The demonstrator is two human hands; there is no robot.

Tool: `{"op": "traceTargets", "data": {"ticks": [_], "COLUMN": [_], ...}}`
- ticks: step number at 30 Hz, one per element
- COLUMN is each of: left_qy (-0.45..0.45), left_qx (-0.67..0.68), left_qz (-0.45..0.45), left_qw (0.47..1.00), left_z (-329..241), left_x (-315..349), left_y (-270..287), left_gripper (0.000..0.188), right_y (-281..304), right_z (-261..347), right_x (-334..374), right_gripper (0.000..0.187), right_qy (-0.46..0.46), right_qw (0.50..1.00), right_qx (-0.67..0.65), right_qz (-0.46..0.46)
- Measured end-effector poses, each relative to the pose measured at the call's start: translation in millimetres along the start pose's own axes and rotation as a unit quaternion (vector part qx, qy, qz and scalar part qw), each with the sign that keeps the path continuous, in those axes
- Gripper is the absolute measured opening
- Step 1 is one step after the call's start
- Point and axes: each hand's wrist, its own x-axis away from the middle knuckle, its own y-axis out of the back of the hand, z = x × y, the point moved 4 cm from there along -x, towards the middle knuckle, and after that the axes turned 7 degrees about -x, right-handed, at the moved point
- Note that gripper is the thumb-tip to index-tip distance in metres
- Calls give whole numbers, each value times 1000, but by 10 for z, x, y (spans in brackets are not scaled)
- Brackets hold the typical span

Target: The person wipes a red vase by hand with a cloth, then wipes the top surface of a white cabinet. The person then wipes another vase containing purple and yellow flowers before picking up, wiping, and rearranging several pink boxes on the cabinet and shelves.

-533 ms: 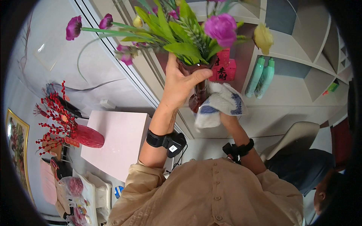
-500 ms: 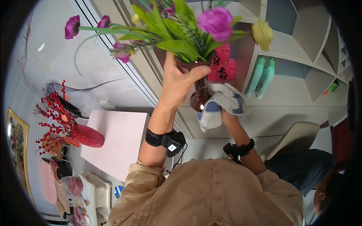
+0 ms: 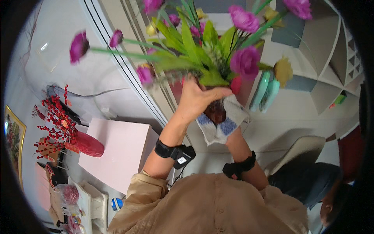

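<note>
My left hand (image 3: 196, 97) is closed round the upper part of a dark brown glossy vase (image 3: 216, 113), its thumb across the front. Out of the vase spreads a bunch of flowers (image 3: 245, 62) with purple and yellow blooms and long green leaves, partly blurred. A white and blue cloth (image 3: 230, 126) wraps the vase from behind and below. Pressing that cloth to the vase is my right hand (image 3: 233, 137), whose fingers are hidden behind the fabric.
White shelving (image 3: 307, 64) stands ahead, holding two green bottles (image 3: 265, 93). At left, a red vase (image 3: 90, 144) with red-berry branches is on a pale pink table (image 3: 117, 146). A chair (image 3: 300, 152) and a seated person (image 3: 307, 185) are close by on the right.
The vase has come lower and closer to me, its base tilting toward me. The cloth has moved from beside the lower vase to behind and around it; both hands remain on their holds.
</note>
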Motion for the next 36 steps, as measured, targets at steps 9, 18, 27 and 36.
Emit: {"op": "traceTargets", "data": {"ticks": [9,18,27,36], "left_qy": [-102,-135,-257,-254], "left_qx": [-109,-133,-104,-128], "left_qz": [-82,-83,-107,-126], "left_qw": [985,978,955,950], "left_z": [110,-213,-899,-1045], "left_x": [112,-53,-848,-1668], "left_y": [-97,-15,190,405], "left_gripper": [55,57,61,70], "right_y": [-6,268,770,654], "right_z": [-91,83,258,357], "right_x": [48,98,86,350], "right_gripper": [39,44,32,45], "right_qy": [83,86,155,147], "right_qw": [996,994,929,940], "right_qx": [-24,56,332,307], "right_qz": [27,31,42,2]}}
